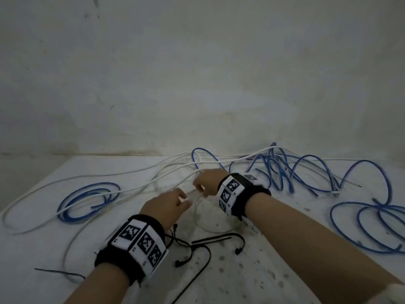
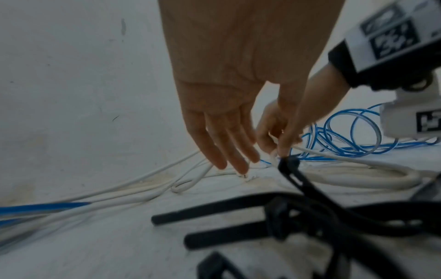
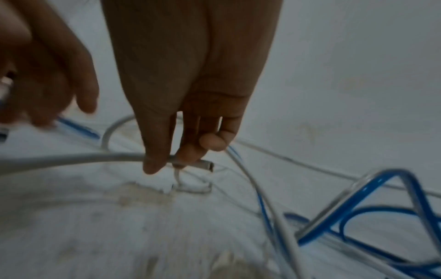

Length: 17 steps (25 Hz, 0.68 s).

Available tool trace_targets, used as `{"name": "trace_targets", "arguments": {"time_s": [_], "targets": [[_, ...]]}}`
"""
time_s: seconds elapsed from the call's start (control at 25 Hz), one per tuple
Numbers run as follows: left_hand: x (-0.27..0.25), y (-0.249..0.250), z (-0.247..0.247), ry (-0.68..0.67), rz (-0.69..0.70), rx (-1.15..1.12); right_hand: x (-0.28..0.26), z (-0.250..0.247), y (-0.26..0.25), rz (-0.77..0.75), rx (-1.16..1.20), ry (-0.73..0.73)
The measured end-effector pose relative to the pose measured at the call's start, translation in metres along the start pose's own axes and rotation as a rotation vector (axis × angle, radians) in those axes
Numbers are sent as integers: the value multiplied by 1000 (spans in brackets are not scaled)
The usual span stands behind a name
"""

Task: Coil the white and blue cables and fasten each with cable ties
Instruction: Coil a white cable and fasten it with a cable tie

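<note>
We see a speckled white table (image 1: 252, 279) against a stained wall (image 1: 197, 62), with thin black cable ties (image 1: 203, 255) strewn loose just near of the hands, some curled at the head end, and one lying under the left wrist. Blue cable (image 1: 370, 218) sprawls in glossy loose loops at right and far right, plus a flatter blue coil (image 1: 87, 202) at left; none of it tied. White cable (image 1: 122, 174), round and matte, runs in long slack strands across the far side and left edge, crossing the blue tangle, and one small loop of it lies on the table between the wrists. Right hand (image 1: 207, 183) pinches the white cable near its cut end between thumb and fingers, seen clearly in the right wrist view (image 3: 190, 154). Left hand (image 1: 166, 207) is just beside it, fingers long and loosely spread (image 2: 222, 143) above the white strands; we cannot tell whether its thumb touches the cable. Both wrists wear black bands with printed marker tags.
</note>
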<state>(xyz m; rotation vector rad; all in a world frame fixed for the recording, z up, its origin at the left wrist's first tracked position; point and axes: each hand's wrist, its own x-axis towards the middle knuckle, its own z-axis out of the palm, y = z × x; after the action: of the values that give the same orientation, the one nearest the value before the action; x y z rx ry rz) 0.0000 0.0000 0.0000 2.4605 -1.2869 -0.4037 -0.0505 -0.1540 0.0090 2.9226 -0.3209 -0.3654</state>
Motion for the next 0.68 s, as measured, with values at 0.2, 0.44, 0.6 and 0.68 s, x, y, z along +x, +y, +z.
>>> {"name": "trace_targets", "arguments": {"time_s": [0.2, 0.44, 0.6, 0.68], "targets": [[18, 42, -13, 112, 110, -494, -61, -83, 27, 138, 87, 432], [5, 78, -31, 325, 255, -1042, -119, -125, 56, 398, 928, 1050], [-2, 81, -47, 389, 328, -1240, -118, -114, 32, 226, 1831, 928], [-5, 84, -53, 396, 373, -1353, -111, -108, 14, 148, 1974, 820]]}}
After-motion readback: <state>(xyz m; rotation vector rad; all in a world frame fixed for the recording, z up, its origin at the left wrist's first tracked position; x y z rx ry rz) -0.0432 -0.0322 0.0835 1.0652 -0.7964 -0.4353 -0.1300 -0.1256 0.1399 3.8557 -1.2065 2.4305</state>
